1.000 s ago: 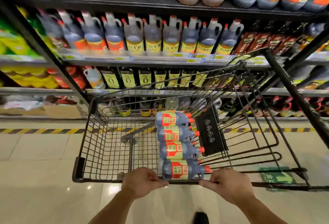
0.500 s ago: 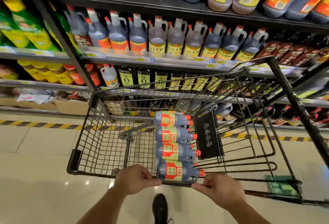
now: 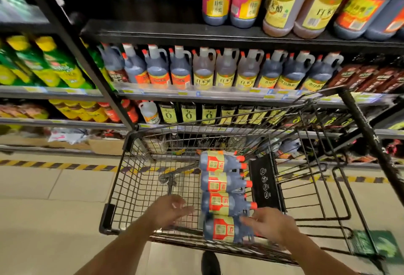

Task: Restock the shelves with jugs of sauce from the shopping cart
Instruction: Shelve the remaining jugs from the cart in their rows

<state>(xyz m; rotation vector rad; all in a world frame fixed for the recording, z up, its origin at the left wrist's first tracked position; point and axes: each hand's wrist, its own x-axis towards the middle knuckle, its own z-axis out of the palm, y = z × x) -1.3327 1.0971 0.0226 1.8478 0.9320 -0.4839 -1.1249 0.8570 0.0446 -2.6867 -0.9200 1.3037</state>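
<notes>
Several dark sauce jugs with red-and-cream labels and red caps lie on their sides in a row in the black wire shopping cart (image 3: 122,187). The nearest jug (image 3: 223,229) lies by the cart's near rim. My left hand (image 3: 168,211) hovers open just left of the row, fingers straight. My right hand (image 3: 271,224) reaches over the near rim with spread fingers touching the neck end of the nearest jug. The shelf (image 3: 218,94) behind the cart holds a row of handled jugs, those on the left (image 3: 157,71) with matching red labels.
A black folded child seat panel (image 3: 265,183) stands in the cart right of the jugs. The cart handle (image 3: 369,135) rises at the right. An upper shelf (image 3: 240,34) carries large bottles. Yellow-black floor tape (image 3: 54,165) runs along the shelf base. My shoe (image 3: 209,263) shows below.
Both hands have let go of the cart's near rim and moved into the basket beside the nearest jug. The view has come closer to the shelves and tilted up.
</notes>
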